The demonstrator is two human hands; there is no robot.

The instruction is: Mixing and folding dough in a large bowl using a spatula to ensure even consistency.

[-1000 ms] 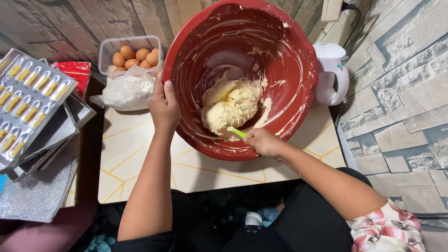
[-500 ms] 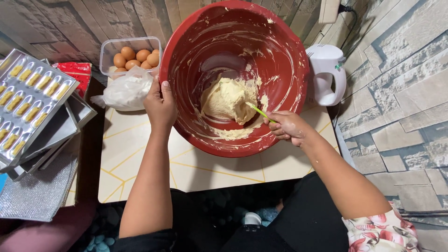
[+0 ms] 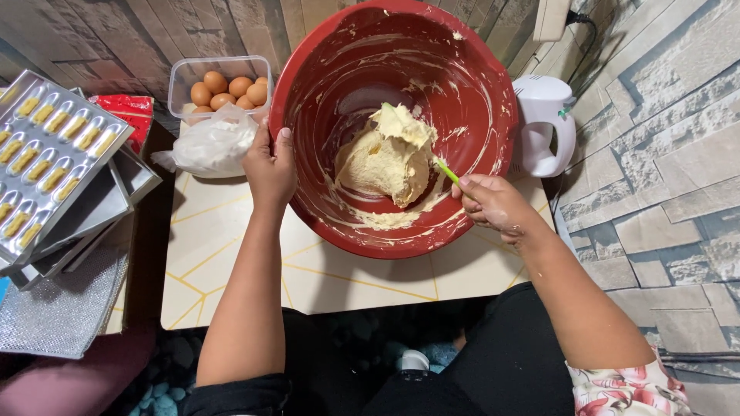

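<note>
The table [image 3: 231,254] is white with thin yellow lines and carries the work. On it the red bowl [image 3: 393,127] stands tilted, its opening turned toward the camera, its inner wall smeared with pale batter. A lump of yellow dough [image 3: 385,158] lies in the lower middle of the bowl, touching the wall.

At the left edge of the view, a stack of metal trays [image 3: 58,177] sits beside the table; the top tray holds rows of small yellow pieces in oblong moulds. A red packet [image 3: 127,112] lies behind the trays.

A white hand mixer [image 3: 543,123] stands to the right of the bowl, just beside its rim. A clear box of brown eggs [image 3: 223,85] stands at the table's far left corner, with a white plastic bag [image 3: 212,142] in front of it, touching the bowl's left side.

The left hand [image 3: 270,166] is closed on the bowl's left rim, thumb inside. The right hand [image 3: 493,204] is closed around a green-handled spatula [image 3: 447,171], whose blade end is buried in the dough.
</note>
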